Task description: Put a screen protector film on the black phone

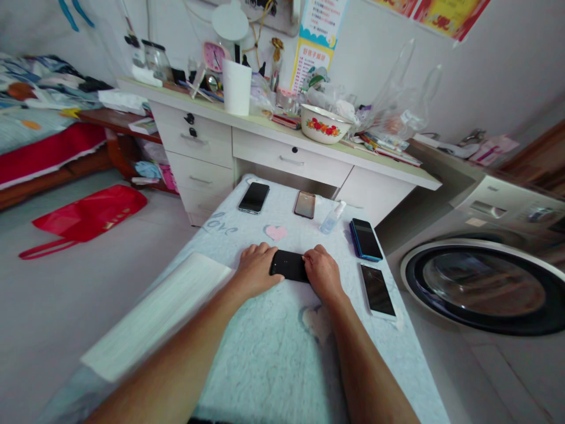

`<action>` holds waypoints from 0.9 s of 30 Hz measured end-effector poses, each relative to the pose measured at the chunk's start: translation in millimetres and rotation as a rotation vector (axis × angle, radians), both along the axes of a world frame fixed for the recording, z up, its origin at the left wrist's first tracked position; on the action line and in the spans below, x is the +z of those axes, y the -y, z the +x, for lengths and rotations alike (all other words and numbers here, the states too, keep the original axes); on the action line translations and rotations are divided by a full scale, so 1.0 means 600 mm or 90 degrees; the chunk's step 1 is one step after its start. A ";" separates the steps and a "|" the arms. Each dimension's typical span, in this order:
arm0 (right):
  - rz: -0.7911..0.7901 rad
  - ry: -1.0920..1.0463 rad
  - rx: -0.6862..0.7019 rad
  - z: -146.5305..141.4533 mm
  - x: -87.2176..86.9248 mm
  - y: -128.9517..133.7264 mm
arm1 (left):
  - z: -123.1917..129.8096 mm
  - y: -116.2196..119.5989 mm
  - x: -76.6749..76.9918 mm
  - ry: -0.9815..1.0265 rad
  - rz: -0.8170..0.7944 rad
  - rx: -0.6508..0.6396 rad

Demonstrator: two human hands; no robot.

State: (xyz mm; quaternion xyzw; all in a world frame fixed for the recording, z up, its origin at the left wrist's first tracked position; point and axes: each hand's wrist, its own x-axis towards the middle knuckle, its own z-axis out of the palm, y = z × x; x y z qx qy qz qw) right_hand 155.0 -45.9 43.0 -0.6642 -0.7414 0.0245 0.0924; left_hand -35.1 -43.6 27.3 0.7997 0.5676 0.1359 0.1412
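A black phone or phone case (289, 265) lies sideways at the middle of the cloth-covered table (265, 353). My left hand (257, 270) grips its left end, thumb along the near edge. At the right end, my right hand (323, 271) holds it with curled fingers. Beyond them are a dark-screened phone (254, 197), a brownish phone case (305, 204) and a clear spray bottle (332, 218). To the right lie a phone with a blue edge (366, 239) and a white-framed phone (378, 290).
A white folded cloth or paper (159, 318) lies along the table's left edge. Behind stands a white desk (291, 150) with a floral bowl (325, 123) and a white cup (237, 88). A washing machine (494, 235) is at right, a red bag (92, 215) on the floor.
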 end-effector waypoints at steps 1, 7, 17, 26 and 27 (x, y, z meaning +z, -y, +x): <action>-0.001 -0.006 0.014 -0.001 0.000 0.001 | 0.000 0.000 0.000 0.001 0.001 0.001; -0.032 -0.038 0.100 -0.010 0.009 0.011 | 0.003 -0.001 0.004 -0.006 -0.012 0.010; -0.056 -0.060 0.175 -0.020 0.010 0.018 | 0.002 -0.001 0.001 -0.002 0.003 0.005; -0.024 -0.059 0.086 -0.012 0.007 0.012 | 0.001 -0.002 -0.005 -0.003 0.017 -0.002; -0.018 -0.062 0.075 -0.011 0.005 0.011 | 0.001 -0.002 -0.004 -0.002 0.016 -0.001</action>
